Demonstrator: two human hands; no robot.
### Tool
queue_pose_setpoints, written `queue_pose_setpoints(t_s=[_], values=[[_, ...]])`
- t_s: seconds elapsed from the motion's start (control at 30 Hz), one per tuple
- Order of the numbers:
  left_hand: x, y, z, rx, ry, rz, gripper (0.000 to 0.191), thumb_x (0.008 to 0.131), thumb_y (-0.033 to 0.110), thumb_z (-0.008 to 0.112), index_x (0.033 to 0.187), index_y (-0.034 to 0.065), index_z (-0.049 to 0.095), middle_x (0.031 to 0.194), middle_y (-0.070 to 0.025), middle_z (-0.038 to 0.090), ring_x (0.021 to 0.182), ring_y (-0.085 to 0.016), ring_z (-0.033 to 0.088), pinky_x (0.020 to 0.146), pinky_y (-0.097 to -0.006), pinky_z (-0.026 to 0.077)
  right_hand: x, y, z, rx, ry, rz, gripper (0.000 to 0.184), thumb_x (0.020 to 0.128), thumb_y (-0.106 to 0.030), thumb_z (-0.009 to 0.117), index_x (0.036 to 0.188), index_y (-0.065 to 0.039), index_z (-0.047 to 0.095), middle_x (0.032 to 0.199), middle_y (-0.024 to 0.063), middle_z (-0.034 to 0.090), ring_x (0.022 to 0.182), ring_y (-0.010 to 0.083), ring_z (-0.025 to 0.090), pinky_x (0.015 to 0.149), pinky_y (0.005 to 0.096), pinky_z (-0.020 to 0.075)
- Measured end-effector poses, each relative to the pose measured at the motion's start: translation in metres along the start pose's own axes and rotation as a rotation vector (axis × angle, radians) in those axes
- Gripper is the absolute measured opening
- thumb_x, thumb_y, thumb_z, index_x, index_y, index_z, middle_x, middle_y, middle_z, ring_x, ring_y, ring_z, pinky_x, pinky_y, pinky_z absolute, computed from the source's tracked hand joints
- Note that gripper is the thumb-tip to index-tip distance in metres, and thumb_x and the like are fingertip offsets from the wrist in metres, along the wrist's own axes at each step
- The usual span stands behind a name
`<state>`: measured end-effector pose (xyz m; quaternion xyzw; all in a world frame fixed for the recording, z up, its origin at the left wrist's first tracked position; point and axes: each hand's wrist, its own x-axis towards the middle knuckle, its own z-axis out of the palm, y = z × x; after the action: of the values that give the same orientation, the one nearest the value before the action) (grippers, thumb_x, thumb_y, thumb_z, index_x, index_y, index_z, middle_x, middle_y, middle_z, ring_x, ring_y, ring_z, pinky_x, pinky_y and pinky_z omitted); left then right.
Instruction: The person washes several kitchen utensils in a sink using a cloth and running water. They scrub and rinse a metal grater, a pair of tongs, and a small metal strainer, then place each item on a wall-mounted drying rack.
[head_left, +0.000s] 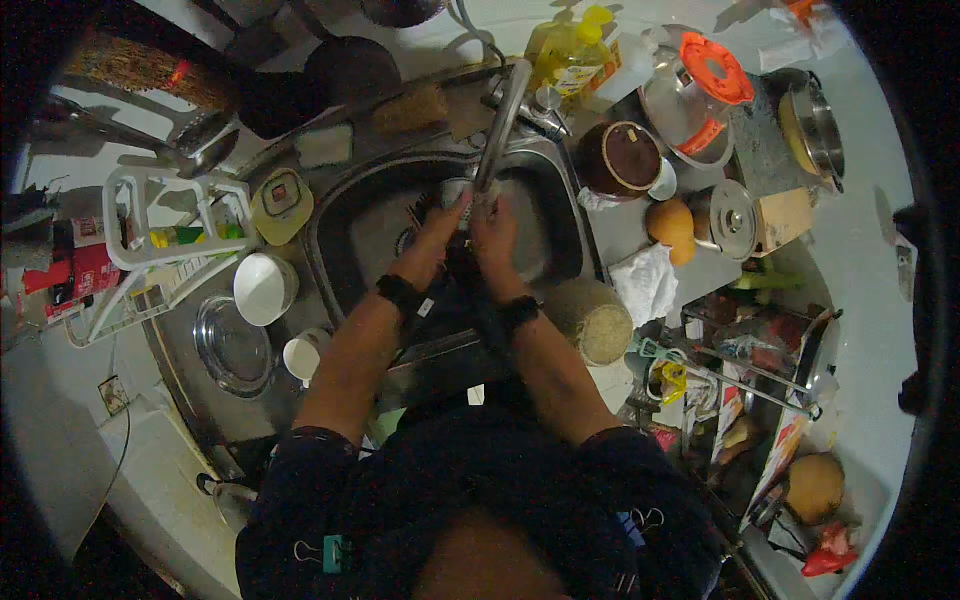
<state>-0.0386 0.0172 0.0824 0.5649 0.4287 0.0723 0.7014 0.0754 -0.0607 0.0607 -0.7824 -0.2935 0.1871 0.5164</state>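
Observation:
Both hands are over a metal sink (375, 232), close together just below the spout of the faucet (502, 124). My left hand (435, 240) is at the left and my right hand (493, 232) at the right, with dark bands on both wrists. Something small and pale lies at or between the fingertips, too blurred to name. Whether either hand grips it cannot be made out. Dark thin bristle-like or tine-like shapes show in the basin, left of my left hand. Any running water is hard to see.
Left of the sink stand a white bowl (264, 289), a white cup (304, 356), a glass lid (232, 345) and a white plastic rack (176, 217). To the right are a brown pot (621, 159), a white cloth (645, 285) and a yellow soap bottle (571, 60).

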Motion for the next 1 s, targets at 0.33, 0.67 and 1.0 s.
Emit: queue_pose_setpoints(t_s=[0.33, 0.67, 1.0], values=[[-0.031, 0.038, 0.057, -0.525, 0.233, -0.038, 0.072, 0.095, 0.065, 0.049, 0.136, 0.0058, 0.049, 0.111, -0.0100, 0.063, 0.094, -0.024, 0.062, 0.080, -0.0381, 0.051, 0.038, 0.011, -0.046, 0.031, -0.410, -0.008, 0.038, 0.096, -0.015, 0.053, 0.131, 0.000, 0.053, 0.104, 0.0231, 0.067, 0.093, 0.0400, 0.064, 0.078, 0.0420, 0.0498], [0.024, -0.025, 0.051, 0.252, 0.421, -0.042, 0.083, 0.093, 0.073, 0.042, 0.135, 0.0021, 0.055, 0.131, -0.0138, 0.061, 0.114, -0.028, 0.057, 0.096, -0.0408, 0.044, 0.015, -0.011, -0.021, -0.152, -0.271, 0.230, 0.040, 0.096, -0.030, 0.057, 0.115, 0.005, 0.063, 0.114, 0.0269, 0.063, 0.096, 0.0391, 0.067, 0.077, 0.0480, 0.0538], [-0.040, 0.044, 0.028, -0.578, 0.011, -0.010, 0.076, 0.093, 0.058, 0.053, 0.145, 0.0068, 0.035, 0.140, -0.0098, 0.049, 0.121, -0.027, 0.051, 0.101, -0.0414, 0.041, 0.000, -0.029, -0.011, -0.569, -0.384, -0.364, 0.048, 0.086, -0.016, 0.063, 0.129, 0.003, 0.054, 0.126, 0.0240, 0.058, 0.112, 0.0413, 0.059, 0.094, 0.0452, 0.0506]])
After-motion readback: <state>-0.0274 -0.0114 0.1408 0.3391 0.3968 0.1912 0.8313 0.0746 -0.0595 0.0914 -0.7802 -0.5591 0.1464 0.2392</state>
